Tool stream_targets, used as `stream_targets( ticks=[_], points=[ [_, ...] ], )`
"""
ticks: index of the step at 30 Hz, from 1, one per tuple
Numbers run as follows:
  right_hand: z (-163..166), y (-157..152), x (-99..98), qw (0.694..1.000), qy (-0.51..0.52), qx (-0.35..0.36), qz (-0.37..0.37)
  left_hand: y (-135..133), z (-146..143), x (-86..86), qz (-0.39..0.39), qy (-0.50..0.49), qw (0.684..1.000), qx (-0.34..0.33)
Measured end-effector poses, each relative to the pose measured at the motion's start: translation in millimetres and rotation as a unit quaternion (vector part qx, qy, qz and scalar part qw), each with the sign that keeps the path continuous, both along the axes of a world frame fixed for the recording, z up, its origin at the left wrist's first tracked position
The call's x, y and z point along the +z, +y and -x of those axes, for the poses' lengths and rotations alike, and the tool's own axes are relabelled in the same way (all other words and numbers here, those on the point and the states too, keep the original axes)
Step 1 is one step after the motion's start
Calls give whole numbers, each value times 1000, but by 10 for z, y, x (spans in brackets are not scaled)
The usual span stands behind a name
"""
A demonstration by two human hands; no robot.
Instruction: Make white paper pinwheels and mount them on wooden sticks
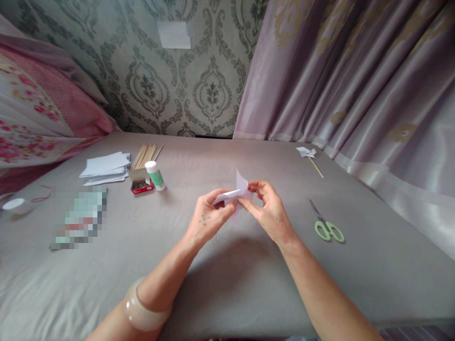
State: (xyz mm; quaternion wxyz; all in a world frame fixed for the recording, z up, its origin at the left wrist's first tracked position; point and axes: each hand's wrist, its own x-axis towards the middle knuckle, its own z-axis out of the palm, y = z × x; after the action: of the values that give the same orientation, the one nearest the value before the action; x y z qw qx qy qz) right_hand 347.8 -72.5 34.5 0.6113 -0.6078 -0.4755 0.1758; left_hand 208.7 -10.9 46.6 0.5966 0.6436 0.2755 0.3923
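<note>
Between my two hands, above the middle of the grey-covered surface [227, 293], is a folded white paper pinwheel [242, 183] with one pointed blade standing up. My left hand [212, 213] pinches it from the left, thumb near the centre. From the right, my right hand [266, 203] grips it with thumb and fingertips, also close to the centre. My fingers hide part of the folds. A pale bangle sits on my left forearm. Off to the right of my right hand lie scissors [329, 231] with light green handles.
At the far right lies a paper pinwheel on a stick [306, 152]. To the left are stacked white papers [106, 166], wooden sticks [144, 157], a red box of small metal pieces [141, 187], a green-and-white glue bottle [155, 176], a blurred packet [81, 215] and a white roll [17, 206].
</note>
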Motion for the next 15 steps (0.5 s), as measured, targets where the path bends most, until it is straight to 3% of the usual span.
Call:
stream_targets(
  ticks=[9,15],
  points=[
    [-105,-39,60,996,-64,61,28,3,-2,17,14,5,1000,-25],
    [-90,-64,111,994,-19,88,64,7,2,16,18,10,999,-30]
  ],
)
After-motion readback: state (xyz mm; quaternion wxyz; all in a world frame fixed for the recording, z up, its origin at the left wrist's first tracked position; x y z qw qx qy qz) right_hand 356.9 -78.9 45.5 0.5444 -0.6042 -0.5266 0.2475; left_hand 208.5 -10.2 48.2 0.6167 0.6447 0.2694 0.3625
